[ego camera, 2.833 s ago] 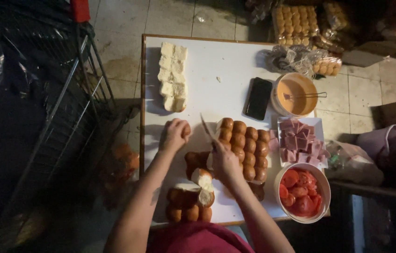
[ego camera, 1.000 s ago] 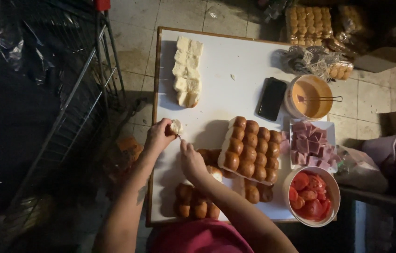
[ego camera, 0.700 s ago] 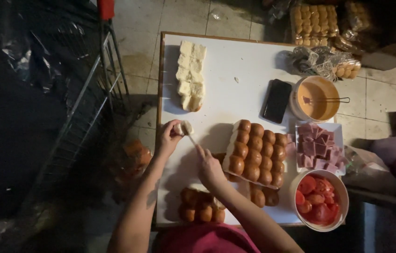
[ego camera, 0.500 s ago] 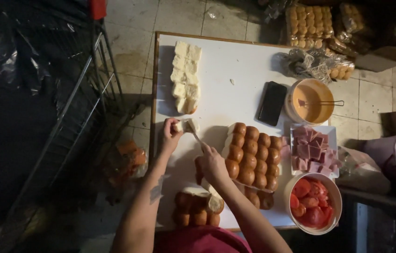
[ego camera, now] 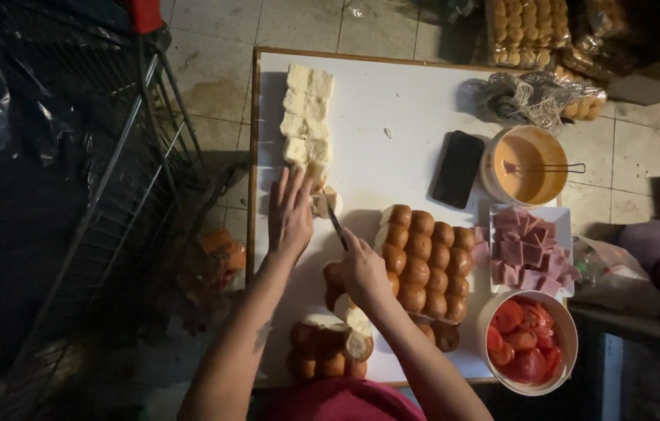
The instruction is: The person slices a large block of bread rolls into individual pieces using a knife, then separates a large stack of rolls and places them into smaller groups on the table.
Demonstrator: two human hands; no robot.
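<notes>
The white surface (ego camera: 416, 101) carries everything, with a wire cart (ego camera: 111, 195) standing off beyond the left hand. Just past the right hand's knuckles lies a big slab of brown buns (ego camera: 424, 261), and a smaller cluster of buns (ego camera: 328, 351) sits below the right wrist. Ahead of the left fingertips runs a double row of pale cut bun halves (ego camera: 306, 117). Further right of the fingers are a bowl of orange sauce (ego camera: 529, 164), a bowl of tomato slices (ego camera: 525, 343), a plate of pink ham squares (ego camera: 529, 249) and a dark phone (ego camera: 458, 168).

The left hand (ego camera: 291, 214) lies flat with its fingers stretched out and spread, pressing beside a small bun piece (ego camera: 326, 201) that touches the fingertips on their right side, at the near end of the pale row. The right hand (ego camera: 361, 269) has its fingers curled closed around the handle of a knife (ego camera: 335, 222), whose blade points up towards the bun piece and ends just beside it.
</notes>
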